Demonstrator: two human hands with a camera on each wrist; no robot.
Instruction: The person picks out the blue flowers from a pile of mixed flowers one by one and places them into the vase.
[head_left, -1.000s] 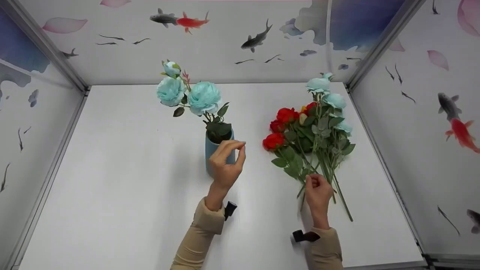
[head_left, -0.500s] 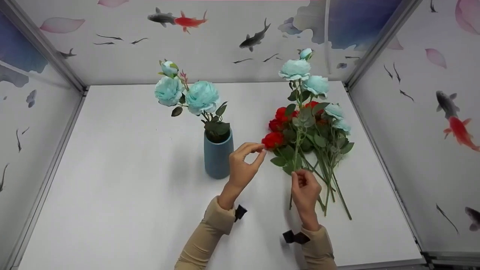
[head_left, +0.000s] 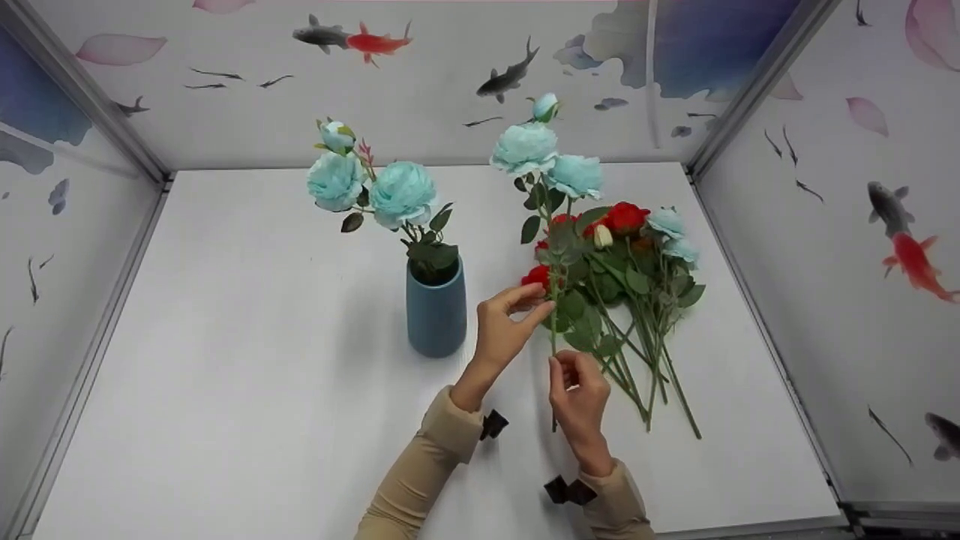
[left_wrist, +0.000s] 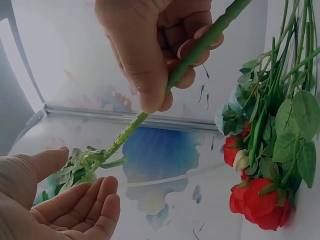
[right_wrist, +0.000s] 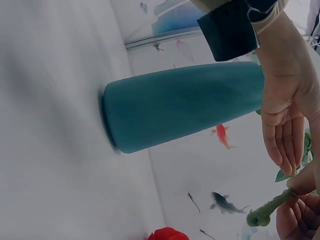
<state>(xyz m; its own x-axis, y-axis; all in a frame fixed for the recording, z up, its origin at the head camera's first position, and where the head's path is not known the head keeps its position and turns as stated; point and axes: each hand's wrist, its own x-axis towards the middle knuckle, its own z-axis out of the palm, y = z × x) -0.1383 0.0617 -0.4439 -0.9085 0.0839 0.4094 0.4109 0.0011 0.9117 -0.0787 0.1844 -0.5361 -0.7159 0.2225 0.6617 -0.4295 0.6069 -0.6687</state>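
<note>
My right hand (head_left: 581,397) pinches the green stem of a light-blue artificial flower (head_left: 525,150) between thumb and fingers, low on the stem. The flower stands upright, its blossoms and bud at the top. Higher up the same stem is my left hand (head_left: 501,334), thumb and fingers apart on either side of it. In the left wrist view that left hand (left_wrist: 75,200) has fairly straight fingers beside the leafy part; contact cannot be made out. A blue vase (head_left: 436,315) stands left of both hands, holding another light-blue flower stem (head_left: 403,193).
To the right lies a bunch of flowers, with red roses (head_left: 627,217), light-blue blossoms (head_left: 681,250) and crossed green stems (head_left: 652,375) on the white table (head_left: 225,420). Printed wall panels (head_left: 420,97) enclose the back and sides.
My right hand has lifted a light-blue flower off the bunch and carried it left. My left hand has moved right, from in front of the vase to the flower's stem.
</note>
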